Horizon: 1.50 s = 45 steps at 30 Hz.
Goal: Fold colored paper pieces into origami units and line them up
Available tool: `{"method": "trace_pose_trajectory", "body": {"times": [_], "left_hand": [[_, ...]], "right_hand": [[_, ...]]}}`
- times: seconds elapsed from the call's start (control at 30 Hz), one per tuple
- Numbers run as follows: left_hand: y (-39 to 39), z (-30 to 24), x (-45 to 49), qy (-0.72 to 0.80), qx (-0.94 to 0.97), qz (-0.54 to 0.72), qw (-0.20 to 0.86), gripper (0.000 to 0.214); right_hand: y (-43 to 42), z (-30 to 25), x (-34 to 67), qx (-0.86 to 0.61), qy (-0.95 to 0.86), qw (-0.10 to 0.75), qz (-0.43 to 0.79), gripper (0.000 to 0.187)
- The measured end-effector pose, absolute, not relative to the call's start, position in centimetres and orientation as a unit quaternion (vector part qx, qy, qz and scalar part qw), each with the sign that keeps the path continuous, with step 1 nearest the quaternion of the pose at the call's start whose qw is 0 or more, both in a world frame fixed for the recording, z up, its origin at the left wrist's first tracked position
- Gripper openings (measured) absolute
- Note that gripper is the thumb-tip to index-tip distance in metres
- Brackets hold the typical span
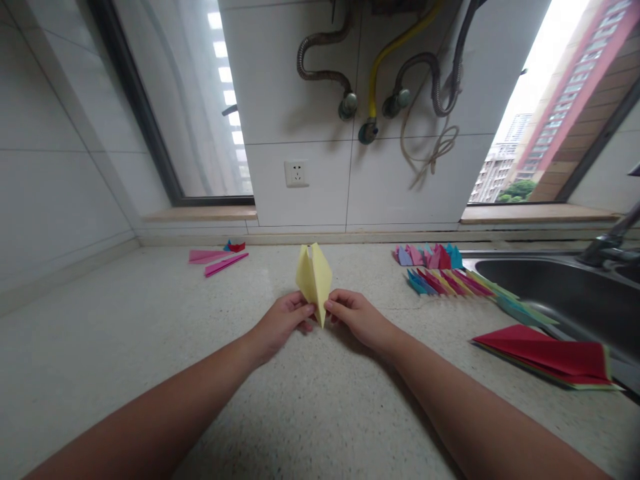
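A pale yellow piece of folded paper (316,277) stands up from the middle of the counter, its narrow point toward me and its two upper flaps slightly apart. My left hand (287,317) pinches its lower left side between thumb and fingers. On the lower right side, my right hand (350,312) grips the paper the same way. Parts of the fingers on both hands are hidden behind the paper.
Folded pink papers (225,263) lie at the back left. To the right are small folded paper pieces (430,257), a row of colourful folded papers (447,283) and a red folded stack (545,353). A metal sink (545,283) borders them. A tiled wall with pipes rises behind.
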<state>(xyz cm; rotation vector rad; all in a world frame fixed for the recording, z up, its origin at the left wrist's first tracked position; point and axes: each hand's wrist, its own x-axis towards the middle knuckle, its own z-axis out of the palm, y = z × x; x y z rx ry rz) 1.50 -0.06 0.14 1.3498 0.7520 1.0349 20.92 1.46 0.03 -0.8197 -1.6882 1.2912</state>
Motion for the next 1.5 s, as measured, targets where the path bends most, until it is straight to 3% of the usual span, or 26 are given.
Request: {"method": "trace_pose_trajectory", "body": {"times": [0.3,0.5,0.63,0.77,0.83,1.03,1.33,1.5], "left_hand": [[-1.1,0.4,2.5,0.319,0.541,0.465,0.625,0.036],[-0.6,-0.2,2.1,0.345,0.545,0.492,0.585,0.029],[-0.1,-0.2,2.0,0.364,0.540,0.526,0.547,0.025],[0.2,-0.3,1.9,0.368,0.531,0.550,0.530,0.024],[0.2,-0.3,1.8,0.366,0.536,0.547,0.528,0.025],[-0.5,-0.1,2.0,0.360,0.548,0.517,0.550,0.028],[-0.7,0.3,1.9,0.350,0.528,0.504,0.587,0.047],[-0.4,0.0,1.8,0.355,0.521,0.484,0.606,0.035]], "right_hand": [[1.1,0.2,20.4,-0.311,-0.658,0.472,0.497,0.021],[1.5,0.3,20.9,-0.350,-0.654,0.483,0.465,0.004],[2.0,0.0,21.4,-0.356,-0.582,0.522,0.512,0.020],[1.9,0.2,21.5,-0.279,-0.544,0.536,0.582,0.051],[1.7,0.3,21.4,-0.275,-0.543,0.533,0.588,0.055],[1.5,0.5,21.1,-0.344,-0.608,0.509,0.503,0.032],[1.8,0.5,21.2,-0.310,-0.578,0.521,0.546,0.030],[1.8,0.7,21.3,-0.288,-0.556,0.536,0.567,0.027]]}}
